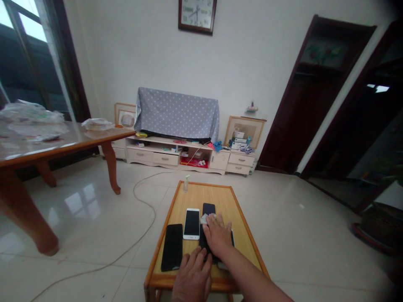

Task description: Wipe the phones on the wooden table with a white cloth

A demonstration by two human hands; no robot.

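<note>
My right hand [218, 238] lies over a black phone [203, 242] on the small wooden table, pressing a crumpled white wipe [205, 219] under its fingers. My left hand [193, 272] holds the near left edge of that phone, its fingers close together. Left of the hands lies a larger black phone [172, 247], screen up. Between it and my right hand is a white phone [192, 224] with a dark screen. A dark blue phone [209, 208] lies just beyond the wipe. Part of another white-edged phone [233, 238] shows beside my right wrist, mostly covered.
A small pump bottle [186, 184] stands at the far left corner of the small table [217, 191]. A cable [147, 203] runs across the tiled floor. To the left is a larger table [78, 140] with plastic bags. A low white cabinet [151, 157] lines the wall.
</note>
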